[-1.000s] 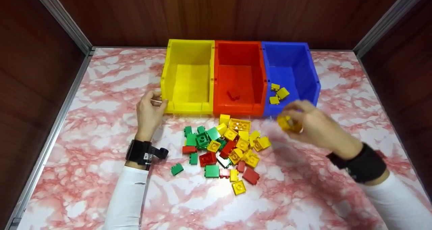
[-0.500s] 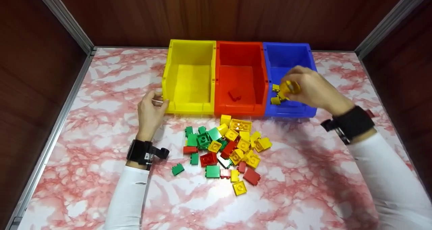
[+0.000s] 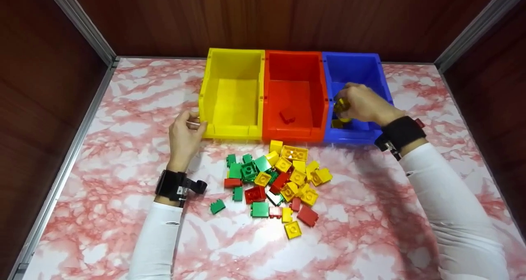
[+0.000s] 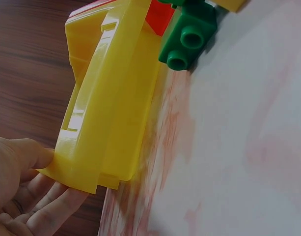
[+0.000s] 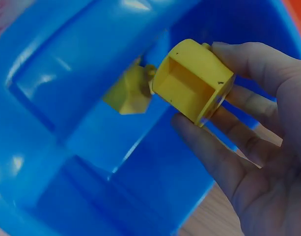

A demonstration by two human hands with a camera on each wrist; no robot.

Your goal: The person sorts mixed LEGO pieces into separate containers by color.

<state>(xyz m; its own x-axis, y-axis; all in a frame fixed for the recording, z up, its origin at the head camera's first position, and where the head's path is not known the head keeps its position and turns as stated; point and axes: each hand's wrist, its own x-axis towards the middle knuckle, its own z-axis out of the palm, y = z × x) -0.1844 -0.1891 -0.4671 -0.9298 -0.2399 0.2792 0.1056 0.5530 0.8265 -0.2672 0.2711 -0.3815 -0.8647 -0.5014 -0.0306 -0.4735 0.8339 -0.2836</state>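
Observation:
My left hand (image 3: 185, 138) holds the front left corner of the yellow bin (image 3: 234, 130), with the thumb on one side and fingers on the other. My right hand (image 3: 365, 103) is inside the blue bin (image 3: 354, 68) at the right. In the right wrist view it grips a hollow, rounded yellow toy block (image 5: 199, 73) between thumb and fingers, above the bin's floor. Just past that block, another yellow block (image 5: 130, 93) lies in the blue bin. From the head view, the right hand partly covers the yellow blocks there.
Between the two stands a red bin (image 3: 294, 66) with a red piece (image 3: 287, 116) in it. In front of the bins lies a loose pile of green, red and yellow toy blocks (image 3: 279, 181). Dark wood-look walls (image 3: 263, 17) enclose the table (image 3: 123, 148).
Carrying the yellow block, my right hand has moved from in front of the blue bin up and into it, then lower inside. The left hand keeps its hold on the yellow bin.

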